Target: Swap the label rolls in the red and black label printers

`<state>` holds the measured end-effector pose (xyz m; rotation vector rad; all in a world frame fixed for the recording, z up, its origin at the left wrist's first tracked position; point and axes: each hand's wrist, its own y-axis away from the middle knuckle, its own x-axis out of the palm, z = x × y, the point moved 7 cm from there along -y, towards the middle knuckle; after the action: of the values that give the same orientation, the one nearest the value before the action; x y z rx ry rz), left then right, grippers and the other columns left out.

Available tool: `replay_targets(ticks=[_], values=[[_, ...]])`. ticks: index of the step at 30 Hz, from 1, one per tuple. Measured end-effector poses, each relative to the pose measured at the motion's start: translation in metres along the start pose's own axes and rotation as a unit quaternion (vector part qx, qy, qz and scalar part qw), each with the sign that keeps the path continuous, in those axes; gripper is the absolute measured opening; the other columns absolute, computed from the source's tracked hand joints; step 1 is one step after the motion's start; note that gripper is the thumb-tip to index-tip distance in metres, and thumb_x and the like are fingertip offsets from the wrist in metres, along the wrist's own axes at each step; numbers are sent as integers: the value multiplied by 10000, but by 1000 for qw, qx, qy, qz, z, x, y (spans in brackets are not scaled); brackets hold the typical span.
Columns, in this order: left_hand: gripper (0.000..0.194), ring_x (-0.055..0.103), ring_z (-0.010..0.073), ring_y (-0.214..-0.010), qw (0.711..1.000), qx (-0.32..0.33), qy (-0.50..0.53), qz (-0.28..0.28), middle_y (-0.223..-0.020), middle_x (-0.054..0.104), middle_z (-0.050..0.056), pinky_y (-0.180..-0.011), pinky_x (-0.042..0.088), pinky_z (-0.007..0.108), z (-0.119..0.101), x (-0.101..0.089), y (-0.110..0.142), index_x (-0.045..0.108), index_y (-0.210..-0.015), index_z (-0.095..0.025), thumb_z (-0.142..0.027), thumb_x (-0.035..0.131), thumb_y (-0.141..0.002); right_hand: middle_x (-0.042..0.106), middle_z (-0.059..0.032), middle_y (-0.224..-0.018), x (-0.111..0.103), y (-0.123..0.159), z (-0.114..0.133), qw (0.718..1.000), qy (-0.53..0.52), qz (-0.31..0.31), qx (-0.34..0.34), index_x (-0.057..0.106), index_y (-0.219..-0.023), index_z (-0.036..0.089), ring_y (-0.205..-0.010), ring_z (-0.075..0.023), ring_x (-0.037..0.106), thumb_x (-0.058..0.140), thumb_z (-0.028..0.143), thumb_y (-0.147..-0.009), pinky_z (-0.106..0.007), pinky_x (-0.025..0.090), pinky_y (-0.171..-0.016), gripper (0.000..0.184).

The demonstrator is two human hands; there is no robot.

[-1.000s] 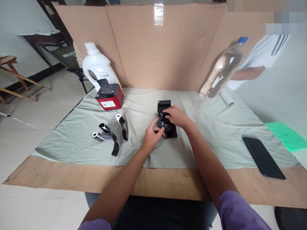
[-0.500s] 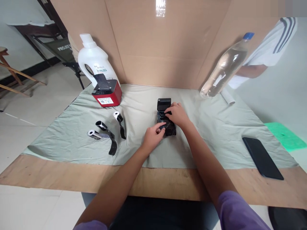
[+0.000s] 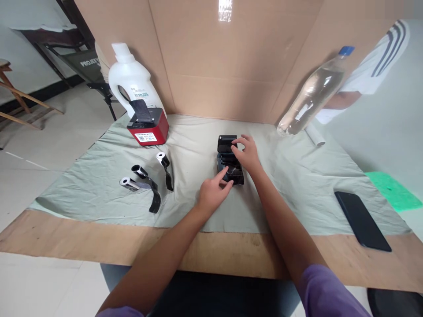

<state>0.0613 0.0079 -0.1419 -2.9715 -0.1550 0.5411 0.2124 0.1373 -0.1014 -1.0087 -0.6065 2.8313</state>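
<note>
Shifting from the inside of the small black device [image 3: 220, 164] to its raised lid [image 3: 225, 143], the right hand [image 3: 247, 154] now has its thumb and forefinger at the lid's right part; whether they pinch it or only hover there, I cannot tell. The left hand [image 3: 213, 192] has spread its thumb and forefinger wider, clenching nothing, the tips by the device's near part and its dark glossy strip [image 3: 237, 172]. The device sits on the cloth [image 3: 254, 207] over the table [image 3: 231, 251], lid open, so attention seems to have passed from its inside to the lid. Left of the device lie three paper rolls [image 3: 163, 160].
</note>
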Motion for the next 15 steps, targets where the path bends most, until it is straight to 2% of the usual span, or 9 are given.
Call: replay_targets(ticks=[3,5,9,12,15], values=[[526,638,163,-602,1000,-1,24,4,-769,786,11,-719,507,295,1,3,1,715,-1317,-274,-225,761,-796,657,-120,-1278,9,-5,-12,990,-130,38,27,730,-1047,197,-1221,-249,610,603,327,-859,-406,495,-1009,262],[501,617,149,-582,998,-7,54,13,-774,784,8,-693,499,282,3,5,0,727,-1295,-269,-216,752,-798,705,-86,-1194,10,-7,-16,983,-174,45,39,735,-1024,201,-1161,-222,646,615,368,-842,-387,482,-1038,275],[454,520,112,-502,998,-13,64,25,-775,767,-8,-629,456,263,5,7,1,754,-1235,-258,-196,734,-785,731,-72,-1116,1,-7,-16,976,-201,49,66,760,-927,212,-1214,-251,625,678,422,-785,-397,493,-1021,267],[374,512,115,-516,999,-5,38,12,-744,738,-17,-640,428,263,2,4,3,775,-1128,-261,-172,725,-769,742,-71,-1046,-6,-6,-8,975,-201,62,67,767,-845,213,-1256,-270,602,698,425,-771,-417,460,-1066,235],[105,529,149,-551,999,-18,-26,-30,-669,689,-2,-645,382,281,-1,-5,5,759,-887,-245,-249,748,-782,747,-73,-1036,-9,-5,-3,976,-199,63,62,768,-821,215,-1298,-270,576,704,409,-763,-417,431,-1100,212]])
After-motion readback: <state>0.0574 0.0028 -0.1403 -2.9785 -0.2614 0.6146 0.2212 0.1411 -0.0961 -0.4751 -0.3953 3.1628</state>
